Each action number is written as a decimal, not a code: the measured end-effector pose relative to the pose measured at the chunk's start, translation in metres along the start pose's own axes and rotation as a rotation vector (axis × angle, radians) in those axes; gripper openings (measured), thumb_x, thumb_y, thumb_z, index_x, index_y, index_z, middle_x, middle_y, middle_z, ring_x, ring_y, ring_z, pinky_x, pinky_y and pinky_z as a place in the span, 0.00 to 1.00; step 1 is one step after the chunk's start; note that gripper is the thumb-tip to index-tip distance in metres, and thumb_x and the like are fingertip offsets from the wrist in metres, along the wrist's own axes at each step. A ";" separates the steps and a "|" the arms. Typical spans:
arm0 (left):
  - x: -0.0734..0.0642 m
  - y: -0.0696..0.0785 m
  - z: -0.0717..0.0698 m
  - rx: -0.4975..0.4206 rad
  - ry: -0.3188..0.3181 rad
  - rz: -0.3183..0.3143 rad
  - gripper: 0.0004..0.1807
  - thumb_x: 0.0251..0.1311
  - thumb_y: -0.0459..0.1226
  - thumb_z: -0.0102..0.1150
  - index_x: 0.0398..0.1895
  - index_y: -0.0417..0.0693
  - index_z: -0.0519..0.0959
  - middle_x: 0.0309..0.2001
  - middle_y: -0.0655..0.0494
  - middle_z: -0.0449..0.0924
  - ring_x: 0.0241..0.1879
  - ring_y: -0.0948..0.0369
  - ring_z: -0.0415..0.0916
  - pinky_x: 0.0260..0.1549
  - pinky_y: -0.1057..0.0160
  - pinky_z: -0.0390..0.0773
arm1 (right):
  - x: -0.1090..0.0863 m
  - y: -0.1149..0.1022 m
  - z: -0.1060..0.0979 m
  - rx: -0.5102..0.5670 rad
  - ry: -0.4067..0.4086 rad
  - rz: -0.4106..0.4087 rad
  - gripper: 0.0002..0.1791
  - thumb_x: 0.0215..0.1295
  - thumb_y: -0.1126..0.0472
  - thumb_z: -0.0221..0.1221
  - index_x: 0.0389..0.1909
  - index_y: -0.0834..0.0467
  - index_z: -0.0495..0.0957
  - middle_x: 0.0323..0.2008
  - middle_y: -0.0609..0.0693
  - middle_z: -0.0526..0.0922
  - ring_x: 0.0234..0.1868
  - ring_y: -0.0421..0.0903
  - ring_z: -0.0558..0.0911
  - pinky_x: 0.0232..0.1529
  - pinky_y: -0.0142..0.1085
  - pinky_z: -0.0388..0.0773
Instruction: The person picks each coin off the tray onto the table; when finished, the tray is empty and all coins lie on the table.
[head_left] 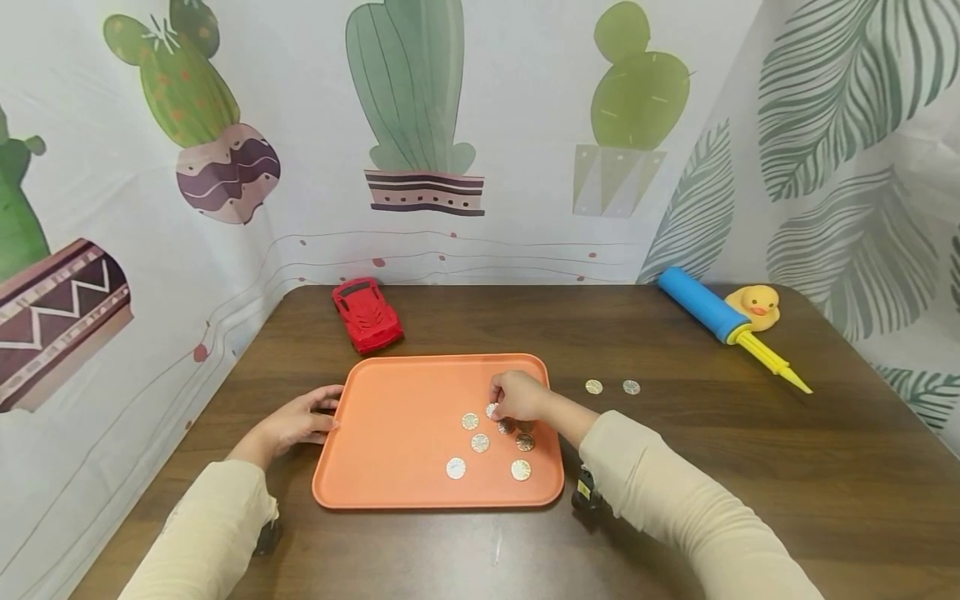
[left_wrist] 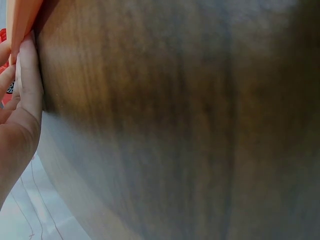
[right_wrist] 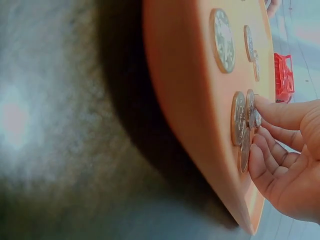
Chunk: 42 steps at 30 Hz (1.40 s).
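An orange tray (head_left: pixel 390 429) lies on the table with several round coins on it, among them a gold one (head_left: pixel 521 470) and a silver one (head_left: pixel 456 467). At the tray's left rim rests my left hand (head_left: pixel 296 423), thumb and fingers touching the outer edge. Over the right part of the tray, my right hand (head_left: pixel 521 396) pinches a silver coin (head_left: pixel 492 411) between thumb and fingertips. Close under that hand, darker coins (right_wrist: pixel 238 118) overlap one another in the right wrist view. Part of this group is hidden by the hand in the head view.
Two more coins, one gold (head_left: pixel 593 387) and one silver (head_left: pixel 632 387), lie on the brown table (head_left: pixel 675 442) right of the tray. A red toy car (head_left: pixel 367 315) sits behind the tray. At the back right are a blue-and-yellow hand pump (head_left: pixel 705 306) and a yellow rubber duck (head_left: pixel 759 305).
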<state>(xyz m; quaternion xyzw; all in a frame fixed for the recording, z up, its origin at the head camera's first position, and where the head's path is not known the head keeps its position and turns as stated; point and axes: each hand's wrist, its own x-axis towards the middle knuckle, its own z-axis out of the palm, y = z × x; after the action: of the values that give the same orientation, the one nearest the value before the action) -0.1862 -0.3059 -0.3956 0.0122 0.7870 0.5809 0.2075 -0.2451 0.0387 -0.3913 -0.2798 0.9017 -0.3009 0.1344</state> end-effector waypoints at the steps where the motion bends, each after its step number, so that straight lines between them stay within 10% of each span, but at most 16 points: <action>1: 0.000 0.000 0.000 0.000 0.002 -0.001 0.36 0.49 0.24 0.48 0.61 0.29 0.44 0.51 0.32 0.54 0.36 0.58 0.71 0.35 0.55 0.74 | 0.000 0.000 0.000 0.002 0.000 -0.006 0.09 0.42 0.68 0.64 0.21 0.59 0.71 0.18 0.46 0.70 0.22 0.41 0.69 0.24 0.30 0.67; 23: -0.001 0.000 0.001 0.014 0.014 -0.002 0.36 0.50 0.24 0.48 0.61 0.29 0.44 0.52 0.31 0.53 0.37 0.58 0.70 0.35 0.56 0.74 | -0.013 0.007 -0.015 0.290 0.061 -0.132 0.06 0.50 0.75 0.54 0.22 0.63 0.68 0.18 0.49 0.69 0.21 0.41 0.67 0.22 0.29 0.64; 42: -0.001 -0.001 -0.001 0.010 0.015 -0.006 0.36 0.50 0.25 0.49 0.62 0.30 0.45 0.51 0.32 0.54 0.38 0.57 0.70 0.36 0.55 0.74 | -0.039 0.041 -0.046 0.396 0.063 -0.061 0.05 0.52 0.74 0.54 0.26 0.65 0.67 0.22 0.52 0.69 0.24 0.45 0.69 0.25 0.39 0.72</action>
<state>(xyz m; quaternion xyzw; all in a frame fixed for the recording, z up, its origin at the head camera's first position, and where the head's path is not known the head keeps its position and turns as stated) -0.1853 -0.3074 -0.3960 0.0068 0.7915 0.5763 0.2033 -0.2503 0.1101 -0.3777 -0.2657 0.8198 -0.4849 0.1491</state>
